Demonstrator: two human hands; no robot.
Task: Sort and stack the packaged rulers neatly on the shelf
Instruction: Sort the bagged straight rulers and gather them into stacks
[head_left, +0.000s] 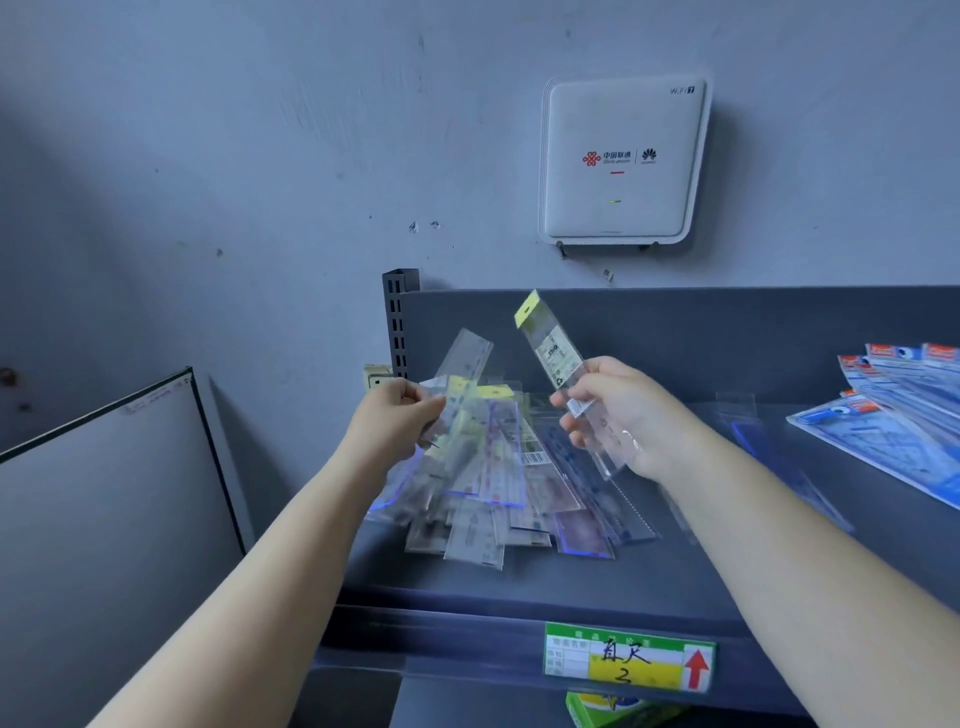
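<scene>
A loose heap of clear packaged rulers (514, 499) lies fanned out on the dark shelf (519, 587). My left hand (395, 421) grips a bunch of several packaged rulers (462, 374) above the left of the heap, their tops pointing up and right. My right hand (618, 415) holds one clear packaged ruler with a yellow header (550, 348), tilted up and to the left, above the right of the heap. Both bundles are blurred.
Blue packaged ruler sets (893, 410) are stacked at the shelf's right end. A slotted upright post (399, 322) stands at the back left. A white router (621, 161) hangs on the wall above. A price label (628, 657) sits on the shelf's front edge. A white board (104, 499) leans at left.
</scene>
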